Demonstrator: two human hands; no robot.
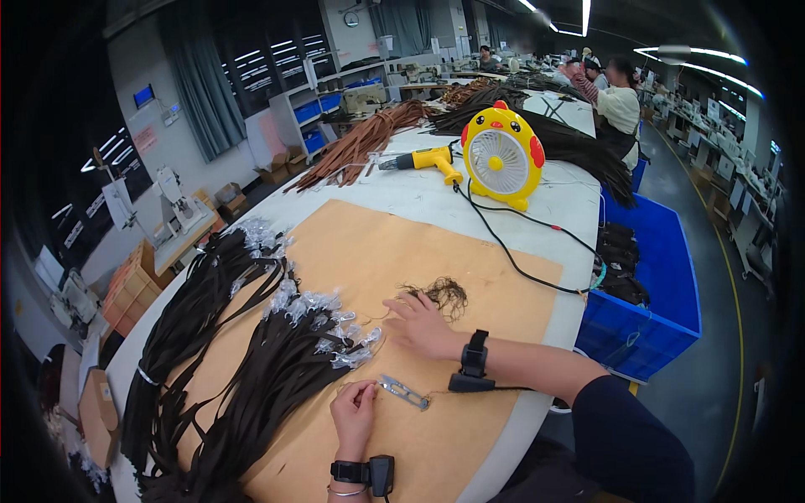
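The right hand extends palm down, fingers spread, empty, beside a tangled dark thread clump toward the right edge of the surface. The left hand is pinched beside silver snips, contents indiscernible.

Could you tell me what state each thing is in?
Left hand, fingers pinched together
Right hand, open, palm down
Thread snips, lying on brown paper
Dark thread, loose, tangled
Near black straps, bundled, tops in clear plastic
Chick-shaped fan, upright; running or not, unclear
Yellow heat gun, lying on its side
Blue bin, open, holding dark items
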